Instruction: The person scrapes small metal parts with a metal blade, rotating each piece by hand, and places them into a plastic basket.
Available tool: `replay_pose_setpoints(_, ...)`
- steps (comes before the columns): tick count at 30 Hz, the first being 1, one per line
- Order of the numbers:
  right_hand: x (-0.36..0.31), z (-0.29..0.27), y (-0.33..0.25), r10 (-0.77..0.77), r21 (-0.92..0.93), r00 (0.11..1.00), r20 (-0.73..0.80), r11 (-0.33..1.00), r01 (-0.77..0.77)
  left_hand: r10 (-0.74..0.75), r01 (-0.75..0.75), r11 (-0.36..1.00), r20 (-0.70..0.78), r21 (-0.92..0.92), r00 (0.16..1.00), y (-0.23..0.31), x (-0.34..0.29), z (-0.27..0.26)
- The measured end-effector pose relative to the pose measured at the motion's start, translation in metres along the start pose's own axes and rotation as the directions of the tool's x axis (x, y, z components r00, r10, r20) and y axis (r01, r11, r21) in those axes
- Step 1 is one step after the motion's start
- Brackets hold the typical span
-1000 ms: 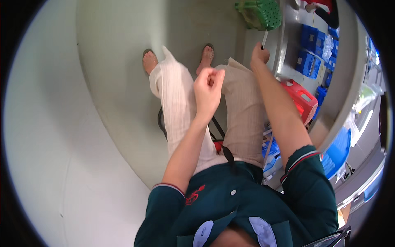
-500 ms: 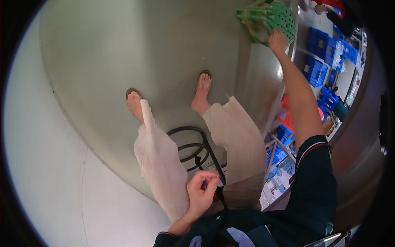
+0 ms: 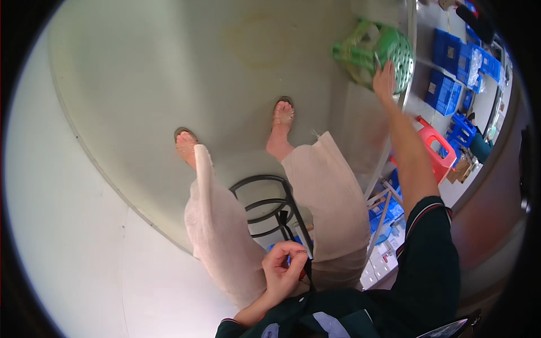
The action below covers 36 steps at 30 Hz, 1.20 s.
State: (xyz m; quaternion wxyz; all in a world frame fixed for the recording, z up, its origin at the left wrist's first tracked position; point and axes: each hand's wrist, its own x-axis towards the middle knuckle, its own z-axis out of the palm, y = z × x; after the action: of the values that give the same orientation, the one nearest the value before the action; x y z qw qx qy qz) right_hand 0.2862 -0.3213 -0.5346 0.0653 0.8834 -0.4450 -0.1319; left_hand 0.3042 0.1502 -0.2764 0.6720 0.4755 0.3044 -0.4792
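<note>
A green plastic stool [image 3: 401, 52] with holes in its seat lies tilted on its side at the upper right. My right hand [image 3: 385, 82] is closed on the near edge of its seat, arm stretched out. My left hand [image 3: 283, 266] is near my lap, thumb and fingertips brought together in a loop. Whatever may be between those fingertips is too small to make out. Below that hand a dark strap [image 3: 309, 276] runs down toward my waist.
A black metal frame with curved rings [image 3: 262, 204] stands between my legs. At right, past a metal edge [image 3: 410, 34], are blue crates [image 3: 443, 92], a red plastic stool [image 3: 435, 147] and a grey metal stand [image 3: 381, 211]. A white wall [image 3: 67, 242] curves along the left.
The green stool has come nearer and slightly right with my right hand, and its seat has turned. More of the red stool shows. My left hand has shifted a little right and down, still curled.
</note>
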Motion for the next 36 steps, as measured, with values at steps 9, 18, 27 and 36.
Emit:
replay_pose_setpoints(9, -0.212, 0.019, 0.046, 0.375, -0.281, 0.924, 0.08, 0.897, -0.34, 0.114, -0.113, 0.993, -0.002, 0.027, 0.994, -0.01, -0.01, -0.004)
replay_pose_setpoints(18, -0.201, -0.097, -0.122, 0.334, 0.522, 0.937, 0.1, 0.784, -0.335, 0.466, -0.477, 0.877, -0.131, -0.065, 0.875, -0.011, 0.007, 0.007)
replay_pose_setpoints(27, -0.412, -0.328, -0.179, -0.176, 0.909, 0.979, -0.105, 0.381, 0.166, 0.917, -0.869, 0.359, 0.043, 0.339, 0.396, -0.033, 0.02, 0.0)
replay_pose_setpoints(36, -0.55, -0.447, -0.026, -0.155, 0.975, 0.981, -0.121, 0.169, 0.147, 0.186, -0.22, 0.975, 0.416, 0.036, 0.89, -0.061, 0.028, -0.02)
